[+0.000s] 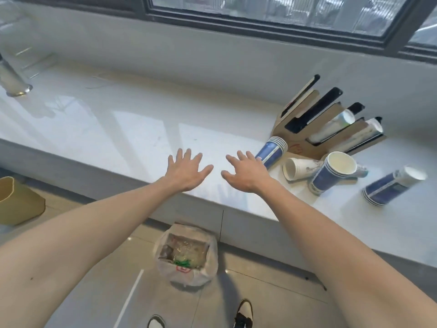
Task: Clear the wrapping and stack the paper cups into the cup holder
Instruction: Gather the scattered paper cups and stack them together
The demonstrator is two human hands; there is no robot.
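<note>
My left hand (186, 172) and my right hand (246, 172) hover palm-down over the white counter (118, 129), fingers spread, holding nothing. Right of my right hand lie short stacks of blue-and-white paper cups on their sides: one stack (272, 151) close to my fingers, another (331, 174) with its mouth facing me, a third (392, 185) further right. A single white cup (300, 168) lies between them. Behind them stands the brown cardboard cup holder (314, 119) with slanted slots, two of them holding cup stacks. No wrapping shows on the counter.
On the floor below the counter edge stands a bin lined with a white plastic bag (186, 254) holding crumpled clear wrapping. A tan bin (16, 200) sits at the left. A glass object (13, 79) stands at the counter's far left. The window runs behind.
</note>
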